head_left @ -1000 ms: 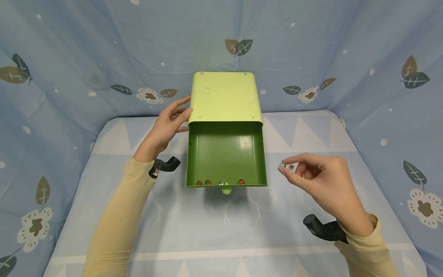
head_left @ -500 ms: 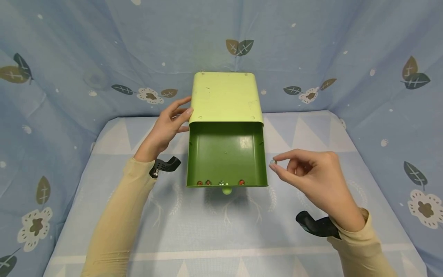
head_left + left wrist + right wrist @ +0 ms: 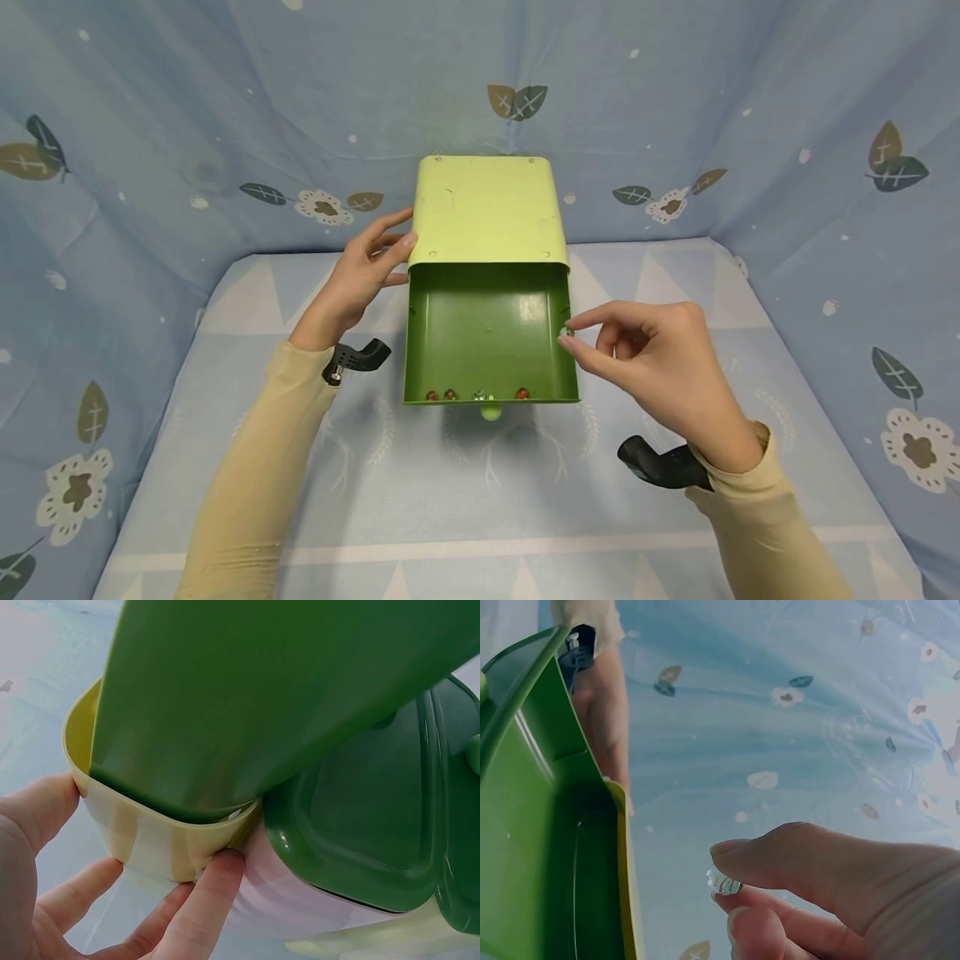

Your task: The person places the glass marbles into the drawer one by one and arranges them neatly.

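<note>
My right hand [image 3: 656, 358] pinches a clear glass marble [image 3: 566, 332] between thumb and forefinger, at the right wall of a pulled-out dark green drawer [image 3: 487, 333]. In the right wrist view the marble [image 3: 724, 882] shows coloured streaks inside. Several marbles, red-brown ones and a clear one [image 3: 480, 396], lie along the drawer's front edge. My left hand [image 3: 356, 271] touches the left side of the light yellow-green housing [image 3: 487, 208]. In the left wrist view its spread fingers [image 3: 206, 900] rest against the housing's side wall [image 3: 169, 844].
Below the open drawer, the left wrist view shows a pink housing [image 3: 274, 889] with a dark green drawer front [image 3: 360, 795]. A round green knob [image 3: 491, 412] juts from the open drawer. Patterned blue cloth [image 3: 300, 100] surrounds the table [image 3: 450, 500].
My right hand has moved left and away from me with the clear marble, up to the drawer's right wall. A reddish marble once seen near its fingers no longer shows. My left hand stays put.
</note>
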Available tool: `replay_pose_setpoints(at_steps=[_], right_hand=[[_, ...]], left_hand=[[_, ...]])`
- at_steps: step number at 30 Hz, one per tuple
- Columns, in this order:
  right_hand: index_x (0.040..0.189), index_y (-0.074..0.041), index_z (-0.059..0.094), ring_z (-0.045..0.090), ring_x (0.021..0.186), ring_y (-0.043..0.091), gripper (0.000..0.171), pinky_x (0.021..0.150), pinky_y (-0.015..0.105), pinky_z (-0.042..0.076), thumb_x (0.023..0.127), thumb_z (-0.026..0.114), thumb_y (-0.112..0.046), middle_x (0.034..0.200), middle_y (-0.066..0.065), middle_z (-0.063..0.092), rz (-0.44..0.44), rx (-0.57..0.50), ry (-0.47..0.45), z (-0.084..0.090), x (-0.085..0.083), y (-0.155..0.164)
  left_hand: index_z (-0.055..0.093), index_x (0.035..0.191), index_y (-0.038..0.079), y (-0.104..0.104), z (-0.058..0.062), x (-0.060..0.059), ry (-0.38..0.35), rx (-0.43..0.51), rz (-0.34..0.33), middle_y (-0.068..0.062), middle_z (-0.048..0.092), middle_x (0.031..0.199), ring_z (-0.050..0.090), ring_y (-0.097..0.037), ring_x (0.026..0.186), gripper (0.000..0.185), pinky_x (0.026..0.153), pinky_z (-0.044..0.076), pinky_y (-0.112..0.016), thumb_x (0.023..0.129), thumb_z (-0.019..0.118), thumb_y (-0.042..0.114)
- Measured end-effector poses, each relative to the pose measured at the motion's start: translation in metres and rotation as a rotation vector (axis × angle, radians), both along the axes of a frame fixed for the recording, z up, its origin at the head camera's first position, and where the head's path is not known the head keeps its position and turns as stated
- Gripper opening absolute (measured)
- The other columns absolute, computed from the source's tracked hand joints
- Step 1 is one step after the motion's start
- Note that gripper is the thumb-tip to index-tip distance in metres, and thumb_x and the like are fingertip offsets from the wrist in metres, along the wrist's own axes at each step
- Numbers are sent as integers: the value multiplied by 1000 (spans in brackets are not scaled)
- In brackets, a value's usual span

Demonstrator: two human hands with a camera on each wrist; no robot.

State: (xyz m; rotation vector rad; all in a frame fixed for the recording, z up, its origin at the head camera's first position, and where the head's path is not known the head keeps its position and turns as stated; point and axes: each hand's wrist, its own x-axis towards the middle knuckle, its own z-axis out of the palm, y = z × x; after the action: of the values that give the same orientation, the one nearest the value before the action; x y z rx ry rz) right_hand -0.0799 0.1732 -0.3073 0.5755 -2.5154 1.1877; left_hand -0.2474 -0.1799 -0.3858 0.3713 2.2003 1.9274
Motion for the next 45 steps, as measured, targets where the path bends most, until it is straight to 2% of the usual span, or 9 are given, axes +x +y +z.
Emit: replay_pose_setpoints(at_steps=[7, 18, 31, 45], right_hand=[[98, -18, 88, 53, 53, 14, 11, 51, 21, 43, 92, 92, -10, 65, -13, 62, 30, -12, -44, 1, -10, -6], [98, -14, 88, 51, 53, 14, 7, 50, 23, 42, 93, 90, -9, 64, -10, 62, 87, -5, -26, 3, -31, -22], [98, -9, 87, 56, 56, 10, 7, 53, 25, 47, 92, 90, -9, 64, -9, 63, 146, -8, 56, 3, -64, -42], [97, -8, 87, 55, 55, 7, 5, 54, 27, 47, 94, 89, -12, 63, -8, 62, 189, 66, 124, -3, -92, -54]], left_hand=[[40, 171, 29, 0, -1, 0, 5, 2, -8, -17, 46, 161, 54, -35, 143, 63, 113, 55, -56, 114, 62, 40], [40, 171, 29, -1, -2, -1, 1, -5, 1, -17, 46, 162, 54, -36, 143, 63, 114, 53, -57, 114, 63, 41], [40, 171, 27, -2, -1, -1, 2, 2, 2, -18, 45, 162, 55, -36, 143, 63, 114, 53, -58, 114, 63, 41], [40, 171, 28, -1, 0, -1, 2, 2, 2, -17, 45, 162, 56, -35, 141, 63, 113, 54, -57, 113, 63, 41]])
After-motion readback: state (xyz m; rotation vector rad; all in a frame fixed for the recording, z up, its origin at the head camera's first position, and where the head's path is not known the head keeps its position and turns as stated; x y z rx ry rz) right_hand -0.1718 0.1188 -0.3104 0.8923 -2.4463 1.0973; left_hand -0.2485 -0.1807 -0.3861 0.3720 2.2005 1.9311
